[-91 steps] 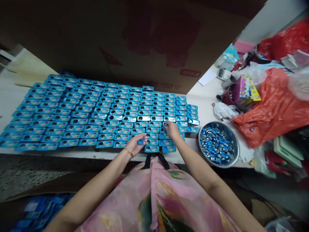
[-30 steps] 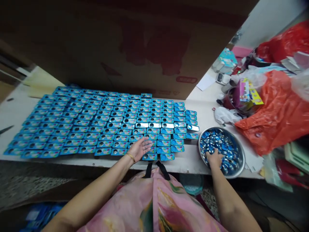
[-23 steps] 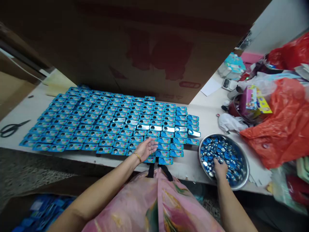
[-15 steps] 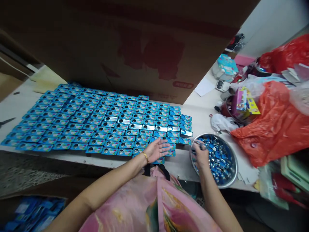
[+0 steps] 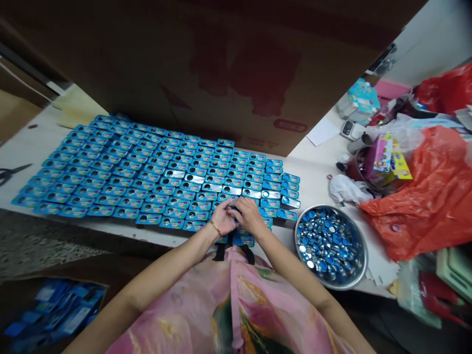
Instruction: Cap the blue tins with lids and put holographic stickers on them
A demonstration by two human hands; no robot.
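Note:
My left hand [image 5: 224,217] is palm up with its fingers curled in, close above the front rows of small blue tins [image 5: 151,207]. Reaching across from the right, my right hand [image 5: 250,214] meets it, thumb and fingers drawn together at the left fingers. Whatever lies between the hands is too small and too hidden to make out. The tins lie flat in tight rows, many with a dark round spot and others with a blue round recess. To the right, a metal bowl [image 5: 365,263] holds many small round blue-and-silver pieces [image 5: 328,241].
A large cardboard box [image 5: 147,64] stands behind the tins. Scissors [image 5: 14,172] lie at the left table edge. Beyond the bowl are a red plastic bag [image 5: 424,196] and a white crumpled bag [image 5: 348,189]. A carton of blue packages [image 5: 59,307] sits below left.
My right hand has left the bowl and moved left to my left hand. The left hand's spread fingers have curled in. The camera view has shifted slightly.

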